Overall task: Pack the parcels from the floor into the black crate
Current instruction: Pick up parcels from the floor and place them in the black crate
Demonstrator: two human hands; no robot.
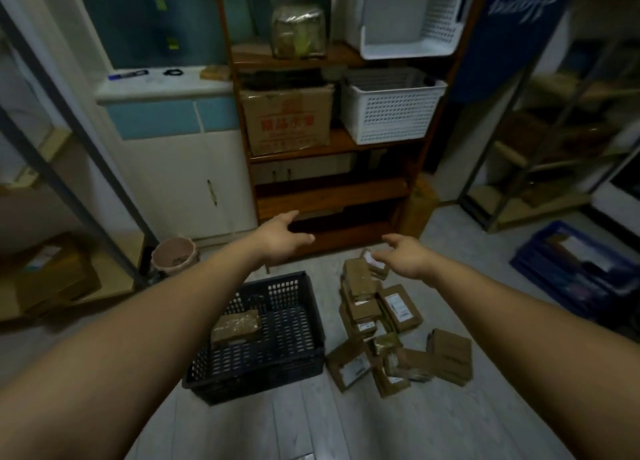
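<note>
A black slatted crate [294,362] stands on the floor in the middle. One brown parcel [236,327] lies inside it at the left. Several brown parcels [377,321] lie scattered on the floor to the crate's right, some with white labels. My left hand [280,239] is stretched out above and beyond the crate, fingers apart, holding nothing. Over the far end of the parcel pile hovers my right hand [408,255], also with its fingers spread and nothing in it.
A wooden shelf unit [332,196] with a cardboard box [287,120] and white baskets [391,109] stands straight ahead. A pink bin [175,253] sits left of it. A blue crate [575,269] is at the right. Metal racks flank both sides.
</note>
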